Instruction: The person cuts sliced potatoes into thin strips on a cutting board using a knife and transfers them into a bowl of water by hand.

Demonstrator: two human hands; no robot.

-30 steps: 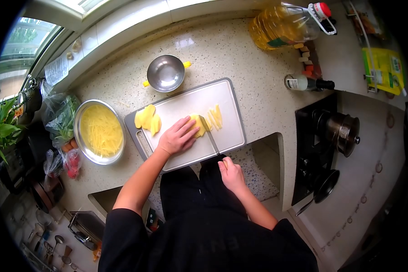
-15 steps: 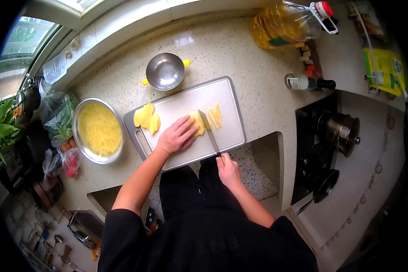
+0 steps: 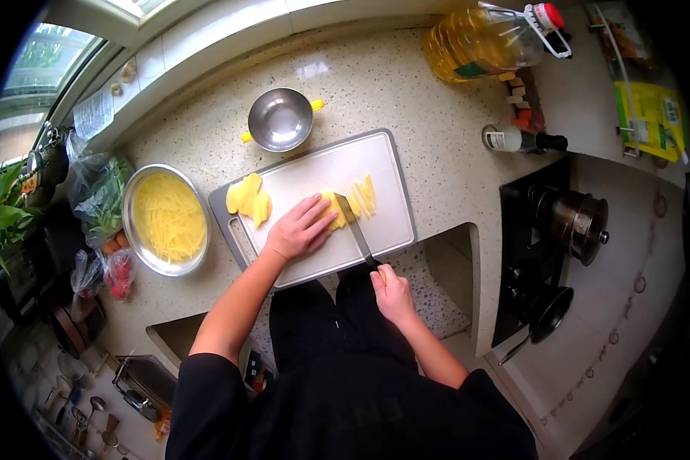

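Note:
On the white cutting board [image 3: 376, 161] with a grey rim, my left hand [image 3: 299, 230] presses its fingertips on yellow slices [image 3: 329, 208]. My right hand [image 3: 393, 294] is wrapped round the handle of a knife [image 3: 356, 230], whose blade lies along the right side of those slices. Thin cut strips [image 3: 363, 196] rest just right of the blade. More yellow slices [image 3: 248, 200] are piled at the board's left end, left of my left hand.
A metal bowl of yellow shreds [image 3: 169, 218] stands left of the board. Behind the board is a steel bowl with yellow handles [image 3: 280, 120]. Bagged greens [image 3: 109, 201] sit far left. An oil jug [image 3: 479, 42], a bottle [image 3: 520, 141] and a stove with a pot [image 3: 580, 226] are at right.
The knife blade has shifted slightly left onto the slices, and my right hand has moved slightly right and down since half a second ago. My left hand stays nearly still.

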